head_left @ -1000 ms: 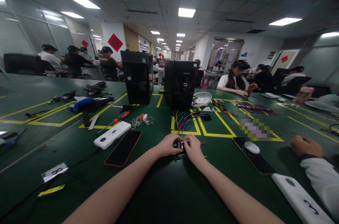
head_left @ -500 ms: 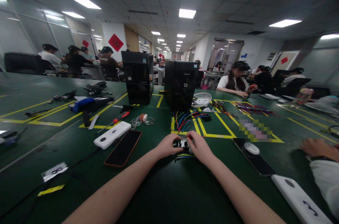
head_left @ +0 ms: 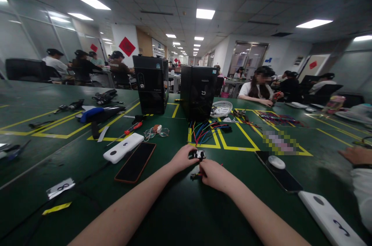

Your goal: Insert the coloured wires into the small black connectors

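Observation:
My left hand [head_left: 185,157] is closed around one side of a small black-and-white part [head_left: 199,155], whose make I cannot tell. Just below and to the right of it, my right hand [head_left: 214,174] is closed with its fingers curled down. Short coloured wires [head_left: 197,176] with a dark end stick out to the left of these fingers, and a bit of red shows behind the knuckles. The fingers hide most of this bundle. Ahead of both hands lies a spread of red, blue and green wires [head_left: 203,131] in a yellow-taped box.
Two black computer towers [head_left: 151,87] stand ahead. To the left lie a phone [head_left: 136,162], a white power bank [head_left: 123,148], glasses [head_left: 157,131] and a red-handled screwdriver [head_left: 133,128]. Rightward are another phone [head_left: 279,172], a second power bank [head_left: 328,217] and a co-worker's hand [head_left: 356,155].
My right hand has left the black-and-white part, moving down towards me onto the coloured wires. My left hand stays on the part. The co-worker's hand at right has drawn back rightward.

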Demonstrator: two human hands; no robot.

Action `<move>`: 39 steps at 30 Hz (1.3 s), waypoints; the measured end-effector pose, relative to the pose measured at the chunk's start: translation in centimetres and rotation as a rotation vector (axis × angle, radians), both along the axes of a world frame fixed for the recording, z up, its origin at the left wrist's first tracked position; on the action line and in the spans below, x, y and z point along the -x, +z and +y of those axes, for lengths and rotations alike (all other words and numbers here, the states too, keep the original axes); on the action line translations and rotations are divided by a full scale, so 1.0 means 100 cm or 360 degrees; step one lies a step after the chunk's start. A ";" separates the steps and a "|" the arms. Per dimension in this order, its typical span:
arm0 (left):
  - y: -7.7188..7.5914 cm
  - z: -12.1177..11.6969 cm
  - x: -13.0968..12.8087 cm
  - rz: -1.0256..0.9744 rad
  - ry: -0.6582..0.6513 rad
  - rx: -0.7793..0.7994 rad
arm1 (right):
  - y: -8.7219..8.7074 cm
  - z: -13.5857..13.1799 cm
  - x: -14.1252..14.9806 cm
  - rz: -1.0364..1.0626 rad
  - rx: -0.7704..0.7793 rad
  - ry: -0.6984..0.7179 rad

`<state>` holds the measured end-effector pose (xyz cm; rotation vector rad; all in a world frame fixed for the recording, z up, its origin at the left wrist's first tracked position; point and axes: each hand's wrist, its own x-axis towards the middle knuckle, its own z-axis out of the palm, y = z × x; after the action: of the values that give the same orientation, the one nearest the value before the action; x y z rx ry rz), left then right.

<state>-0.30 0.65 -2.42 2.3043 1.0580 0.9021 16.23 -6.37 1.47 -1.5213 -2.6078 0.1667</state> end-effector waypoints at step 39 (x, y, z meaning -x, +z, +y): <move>-0.006 0.000 0.001 0.0045 -0.0153 0.0081 | 0.014 0.058 -0.160 -0.0077 0.0065 -0.1766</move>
<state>-0.39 0.68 -3.03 2.3107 0.9614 0.7986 32.23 -0.60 2.88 -2.6883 -1.4232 0.0641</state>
